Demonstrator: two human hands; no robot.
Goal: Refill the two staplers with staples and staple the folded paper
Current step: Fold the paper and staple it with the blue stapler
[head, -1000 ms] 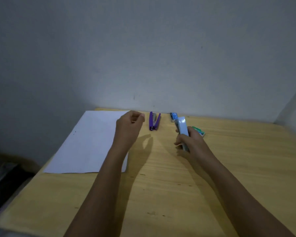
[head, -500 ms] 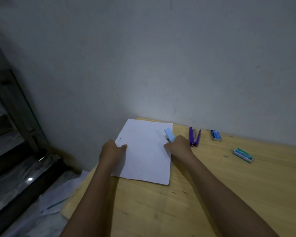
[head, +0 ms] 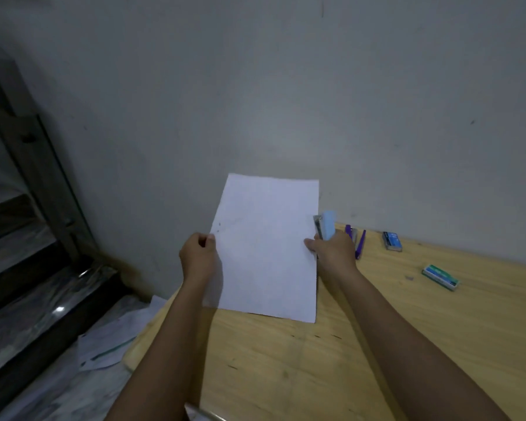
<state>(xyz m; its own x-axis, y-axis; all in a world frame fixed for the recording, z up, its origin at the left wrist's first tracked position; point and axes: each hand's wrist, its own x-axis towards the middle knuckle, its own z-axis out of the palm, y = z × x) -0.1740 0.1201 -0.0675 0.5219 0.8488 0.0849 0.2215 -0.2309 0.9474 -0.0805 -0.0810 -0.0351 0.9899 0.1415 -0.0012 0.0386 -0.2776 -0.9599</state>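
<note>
Paper (head: 268, 247): now tilted up off the bench (head: 407, 344).
Left hand (head: 198, 256): pinching its left edge.
Right hand (head: 334, 253): gripping blue stapler (head: 327, 224) at the right edge (stapling looks imminent).

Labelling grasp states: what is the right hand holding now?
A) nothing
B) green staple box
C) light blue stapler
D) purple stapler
C: the right hand grips the light blue stapler at the right edge of the paper; the purple stapler lies apart on the table.
</note>
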